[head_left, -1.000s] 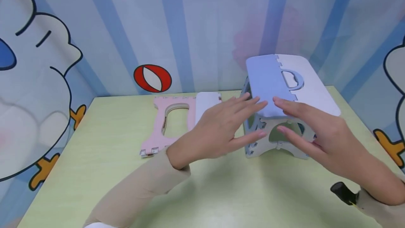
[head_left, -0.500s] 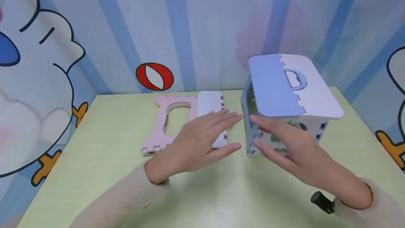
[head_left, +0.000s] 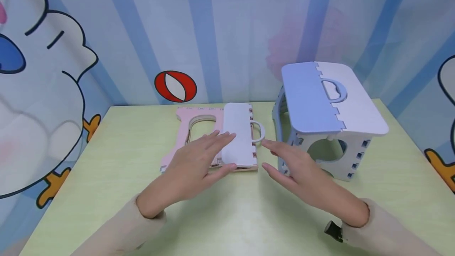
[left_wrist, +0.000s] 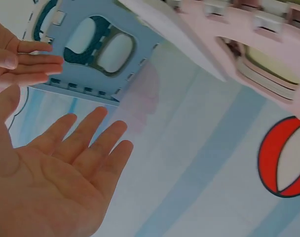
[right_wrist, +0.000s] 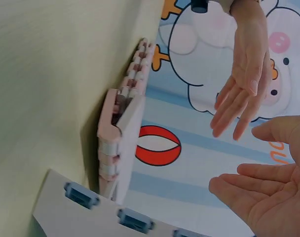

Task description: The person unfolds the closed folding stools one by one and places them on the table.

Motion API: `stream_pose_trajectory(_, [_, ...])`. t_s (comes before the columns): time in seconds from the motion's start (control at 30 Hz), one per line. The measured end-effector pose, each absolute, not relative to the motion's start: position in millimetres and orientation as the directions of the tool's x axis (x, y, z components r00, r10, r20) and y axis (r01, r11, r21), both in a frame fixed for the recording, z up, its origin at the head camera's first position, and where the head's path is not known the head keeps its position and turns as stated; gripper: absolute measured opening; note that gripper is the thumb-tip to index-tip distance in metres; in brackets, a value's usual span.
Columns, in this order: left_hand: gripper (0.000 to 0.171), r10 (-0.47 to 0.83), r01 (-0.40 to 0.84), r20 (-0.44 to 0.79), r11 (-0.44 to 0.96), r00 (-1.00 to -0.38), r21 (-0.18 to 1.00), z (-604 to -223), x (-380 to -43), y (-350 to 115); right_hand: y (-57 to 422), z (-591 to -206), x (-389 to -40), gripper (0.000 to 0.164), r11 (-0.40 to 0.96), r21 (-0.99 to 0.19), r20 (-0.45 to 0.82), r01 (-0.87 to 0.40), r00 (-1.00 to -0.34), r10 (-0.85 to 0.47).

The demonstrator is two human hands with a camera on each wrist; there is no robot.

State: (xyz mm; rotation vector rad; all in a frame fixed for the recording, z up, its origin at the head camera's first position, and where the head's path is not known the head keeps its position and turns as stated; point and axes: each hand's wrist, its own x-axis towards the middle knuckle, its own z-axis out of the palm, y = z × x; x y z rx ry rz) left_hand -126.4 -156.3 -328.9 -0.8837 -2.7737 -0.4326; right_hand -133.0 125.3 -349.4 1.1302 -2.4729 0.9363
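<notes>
A folded pink and white folding stool lies flat on the table, its white handle toward the right. To its right stands an unfolded blue and white folding stool with a blue handle on top. My left hand, fingers straight, hovers in front of the pink stool and holds nothing. Nearer the gap between the stools is my right hand, also with extended fingers and nothing in it. The left wrist view shows the open left palm; in the right wrist view, the right hand is apart from both stools.
A pale green table carries both stools. Behind it hangs a striped blue backdrop printed with cartoon figures and a red and white ball. A small black cylinder sits at the right sleeve.
Both hands have moved left and down, from in front of the blue stool toward the folded pink one. The blue stool's top is now uncovered. Both stools have stayed put.
</notes>
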Motion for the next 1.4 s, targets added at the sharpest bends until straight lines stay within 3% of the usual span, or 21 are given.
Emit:
stream_pose_trajectory(0.23, [0.065, 0.447, 0.501, 0.248, 0.831, -0.860, 0.241, -339, -132, -181, 111, -365, -145, 0.047, 0.580, -0.514, 0.412, -0.632, -0.775, -0.480])
stream_pose_trajectory(0.43, [0.072, 0.397, 0.429, 0.170, 0.872, -0.902, 0.238, -350, -139, -199, 100, -375, -156, 0.045, 0.580, -0.608, 0.359, -0.542, -0.839, -0.408])
stream_pose_trajectory(0.8, [0.074, 0.367, 0.388, 0.130, 0.896, -0.921, 0.216, -371, -150, -222, 87, -387, -176, 0.054, 0.579, -0.740, 0.206, -0.343, -0.934, -0.291])
stream_pose_trajectory(1.2, [0.082, 0.288, 0.291, 0.046, 0.932, -0.957, 0.215, -387, -150, -239, 60, -409, -200, 0.059, 0.557, -0.800, 0.184, -0.222, -0.975, -0.125])
stream_pose_trajectory(1.4, [0.082, 0.306, 0.304, 0.028, 0.926, -0.952, 0.225, -399, -148, -247, 53, -418, -207, 0.059, 0.530, -0.831, 0.171, -0.172, -0.984, -0.052])
